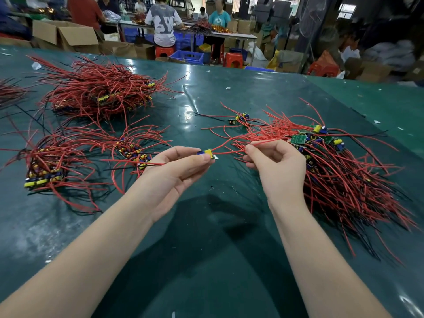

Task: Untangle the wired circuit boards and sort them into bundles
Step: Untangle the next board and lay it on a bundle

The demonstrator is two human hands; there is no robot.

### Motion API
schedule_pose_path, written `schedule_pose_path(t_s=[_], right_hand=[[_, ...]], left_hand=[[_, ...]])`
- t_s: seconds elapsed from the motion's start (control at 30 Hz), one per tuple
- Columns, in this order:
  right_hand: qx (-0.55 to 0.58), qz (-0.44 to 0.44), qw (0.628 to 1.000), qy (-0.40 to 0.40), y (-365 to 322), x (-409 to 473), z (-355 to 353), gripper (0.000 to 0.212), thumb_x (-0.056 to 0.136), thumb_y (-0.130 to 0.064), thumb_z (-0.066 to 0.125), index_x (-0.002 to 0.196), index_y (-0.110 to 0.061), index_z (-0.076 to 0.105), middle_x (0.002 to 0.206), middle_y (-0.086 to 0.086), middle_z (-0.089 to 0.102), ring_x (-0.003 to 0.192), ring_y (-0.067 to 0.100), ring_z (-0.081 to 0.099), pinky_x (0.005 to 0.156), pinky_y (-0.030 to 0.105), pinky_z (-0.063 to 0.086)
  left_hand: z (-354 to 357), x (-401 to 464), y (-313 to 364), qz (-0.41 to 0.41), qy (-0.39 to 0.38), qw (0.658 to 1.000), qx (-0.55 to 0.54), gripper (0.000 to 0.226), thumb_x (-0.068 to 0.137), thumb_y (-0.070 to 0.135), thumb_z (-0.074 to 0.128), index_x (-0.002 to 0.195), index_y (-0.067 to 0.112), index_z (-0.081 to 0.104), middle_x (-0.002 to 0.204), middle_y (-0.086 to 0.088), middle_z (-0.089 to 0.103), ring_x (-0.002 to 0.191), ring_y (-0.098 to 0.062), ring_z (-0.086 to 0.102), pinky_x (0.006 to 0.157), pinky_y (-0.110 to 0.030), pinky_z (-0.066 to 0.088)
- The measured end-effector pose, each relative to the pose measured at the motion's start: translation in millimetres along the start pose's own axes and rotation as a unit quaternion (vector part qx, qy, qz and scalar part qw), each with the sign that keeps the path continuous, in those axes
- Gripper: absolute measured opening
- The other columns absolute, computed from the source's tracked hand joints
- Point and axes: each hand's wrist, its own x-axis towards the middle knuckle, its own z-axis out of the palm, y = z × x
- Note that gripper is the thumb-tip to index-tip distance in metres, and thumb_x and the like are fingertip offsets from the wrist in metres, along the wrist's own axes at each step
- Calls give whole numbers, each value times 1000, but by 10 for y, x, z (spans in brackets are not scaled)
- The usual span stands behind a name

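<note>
My left hand (181, 166) pinches a small circuit board (207, 153) with yellow and blue parts between thumb and fingertips, above the green table (206, 226). Its red wires (231, 143) run right to my right hand (273, 161), which pinches them with curled fingers. Just right of that hand lies a tangled heap of boards and red and black wires (339, 171). Sorted bundles lie on the left: a small one (133, 152), one near the left edge (46, 168), and a large pile (101, 90) farther back.
A few loose boards (241, 119) lie behind my hands. Small scraps dot the table. Beyond the far edge, people work at other tables among cardboard boxes (66, 35), blue crates (187, 57) and red stools (232, 59).
</note>
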Motion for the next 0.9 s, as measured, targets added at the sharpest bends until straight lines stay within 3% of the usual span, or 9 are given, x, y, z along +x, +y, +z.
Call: schedule_pose_path(t_s=[0.13, 0.3, 0.43, 0.53, 0.67, 0.77, 0.83, 0.9], right_hand=[[193, 159, 968, -21, -83, 40, -19, 11, 88, -9, 66, 78, -12, 70, 72, 1, 72, 62, 11, 69, 54, 17, 52], [236, 228, 944, -17, -105, 94, -89, 14, 94, -20, 59, 88, -15, 70, 78, -3, 74, 62, 5, 68, 48, 13, 48], [165, 174, 971, -11, -83, 111, -117, 15, 94, -8, 56, 89, -13, 69, 76, -3, 74, 56, 3, 64, 49, 13, 48], [17, 45, 999, -19, -50, 113, -123, 22, 95, -1, 52, 86, -12, 69, 78, 2, 70, 52, 5, 60, 50, 16, 47], [-62, -48, 997, -28, -38, 109, -117, 20, 95, 0, 51, 95, -10, 68, 82, 2, 70, 53, 6, 60, 51, 16, 48], [61, 46, 996, -42, -93, 92, -79, 16, 96, -7, 53, 97, -14, 67, 86, 4, 72, 55, 9, 64, 51, 18, 50], [164, 161, 970, -75, -130, 69, -33, 9, 94, -14, 58, 95, -12, 67, 84, 4, 74, 57, 10, 66, 52, 18, 51], [196, 221, 946, -132, -129, 28, 11, 10, 91, -14, 60, 93, -8, 68, 83, 6, 74, 60, 11, 67, 54, 18, 53]], left_hand=[[-4, 5, 30, -4, -1, 1000, -4, 26, 60, 3, 71, 83, 9, 60, 79, -9, 74, 79, -18, 73, 72, -24, 58], [-20, 11, 35, -8, 0, 1000, -2, 27, 60, 3, 72, 84, 8, 60, 80, -10, 74, 79, -19, 73, 72, -25, 58], [-30, 16, 32, 1, 1, 1000, 13, 27, 59, 3, 73, 83, 6, 61, 82, -11, 74, 81, -21, 73, 74, -25, 57], [-30, 15, 44, 13, 2, 1000, 26, 28, 58, 3, 73, 84, 6, 61, 83, -10, 74, 81, -21, 73, 74, -24, 57], [-36, 16, 68, 26, 12, 999, 34, 28, 59, 3, 72, 84, 6, 62, 84, -10, 74, 82, -21, 73, 73, -23, 56], [-29, 14, 68, 34, 17, 999, 20, 26, 60, 2, 72, 84, 6, 61, 83, -10, 73, 81, -21, 73, 74, -23, 57], [-20, 16, 64, 42, 21, 999, 10, 26, 60, 3, 72, 84, 6, 61, 81, -9, 73, 80, -19, 73, 75, -24, 57], [-13, 16, 56, 51, 23, 998, 12, 27, 59, 4, 72, 84, 7, 62, 80, -9, 73, 80, -19, 73, 75, -24, 57]])
